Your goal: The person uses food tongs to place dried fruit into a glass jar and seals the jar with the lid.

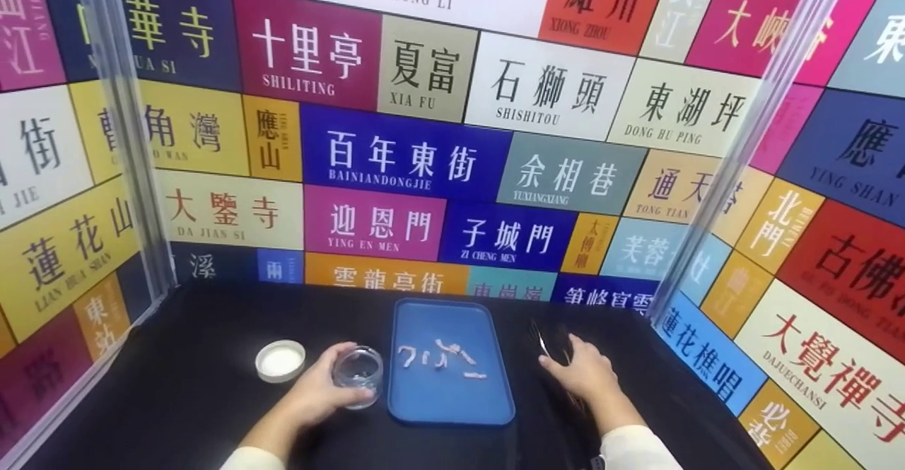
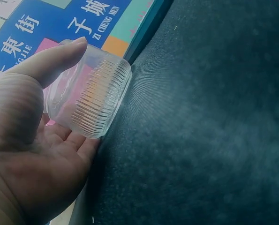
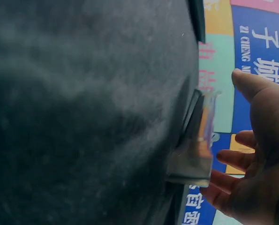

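Clear round jar [image 2: 100, 96], its fine ribs plain only in the left wrist view, is gripped by the left hand [image 1: 324, 384] beside the smooth blue tray [image 1: 452, 403], the right hand [image 1: 585, 371] spread.

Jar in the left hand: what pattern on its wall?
Fine parallel ribs on the clear jar; shows best in the left wrist view.

I see a clear glass jar [image 1: 358, 374], uncapped and roughly upright, its lower wall ribbed, just left of the blue tray [image 1: 452, 403]; right of that tray I make out a see-through object [image 3: 191, 166], blurred, shape unclear.
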A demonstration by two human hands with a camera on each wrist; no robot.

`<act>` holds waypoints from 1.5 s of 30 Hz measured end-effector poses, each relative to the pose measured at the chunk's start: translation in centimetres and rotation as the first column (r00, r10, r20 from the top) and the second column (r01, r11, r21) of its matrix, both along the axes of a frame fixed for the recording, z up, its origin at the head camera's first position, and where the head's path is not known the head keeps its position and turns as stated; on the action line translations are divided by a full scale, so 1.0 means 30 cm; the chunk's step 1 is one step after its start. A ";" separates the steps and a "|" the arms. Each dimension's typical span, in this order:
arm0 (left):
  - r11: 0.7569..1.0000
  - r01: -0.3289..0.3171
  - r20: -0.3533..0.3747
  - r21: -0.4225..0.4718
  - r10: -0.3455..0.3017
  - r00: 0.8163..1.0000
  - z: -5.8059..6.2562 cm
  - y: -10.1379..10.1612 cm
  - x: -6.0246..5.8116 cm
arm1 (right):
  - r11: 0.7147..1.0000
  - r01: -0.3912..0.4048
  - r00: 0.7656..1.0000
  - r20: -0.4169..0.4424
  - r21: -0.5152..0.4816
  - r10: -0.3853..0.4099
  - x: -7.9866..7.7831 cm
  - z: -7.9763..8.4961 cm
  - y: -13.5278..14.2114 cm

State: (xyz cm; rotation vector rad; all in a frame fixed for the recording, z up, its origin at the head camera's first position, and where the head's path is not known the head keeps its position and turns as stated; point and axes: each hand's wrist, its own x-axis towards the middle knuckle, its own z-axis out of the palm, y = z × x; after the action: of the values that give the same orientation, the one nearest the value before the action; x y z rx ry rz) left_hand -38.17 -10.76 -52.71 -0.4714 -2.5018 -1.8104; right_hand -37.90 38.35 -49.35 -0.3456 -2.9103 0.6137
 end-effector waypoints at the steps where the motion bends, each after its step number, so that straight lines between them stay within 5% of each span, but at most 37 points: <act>1: 1.000 0.004 0.003 0.005 -0.004 1.000 0.000 0.001 -0.001 | 1.000 0.001 1.000 0.008 -0.004 -0.001 -0.001 -0.005 0.005; 12: 0.999 0.025 0.023 0.046 -0.026 0.999 -0.017 0.002 -0.008 | 1.000 0.017 1.000 0.027 -0.016 -0.017 -0.005 -0.038 -0.010; 25: 0.998 0.038 0.011 0.046 -0.039 0.999 -0.010 0.002 -0.003 | 1.000 0.012 0.998 -0.061 -0.005 -0.012 -0.004 -0.030 0.018; 35: 0.999 0.040 0.014 0.028 -0.041 0.999 -0.009 -0.001 -0.012 | 0.990 -0.135 0.974 -0.174 0.051 0.142 0.043 0.009 -0.015; 45: 0.998 0.055 0.005 0.039 -0.055 0.998 -0.010 -0.006 -0.006 | 0.975 -0.220 0.965 -0.142 0.030 0.222 0.123 0.018 -0.111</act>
State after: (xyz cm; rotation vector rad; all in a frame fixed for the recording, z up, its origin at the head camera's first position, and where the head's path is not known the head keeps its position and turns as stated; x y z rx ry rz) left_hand -38.36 -10.95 -53.00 -0.5391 -2.4763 -1.8793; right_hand -34.20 35.03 -48.80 0.0266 -2.8312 0.6200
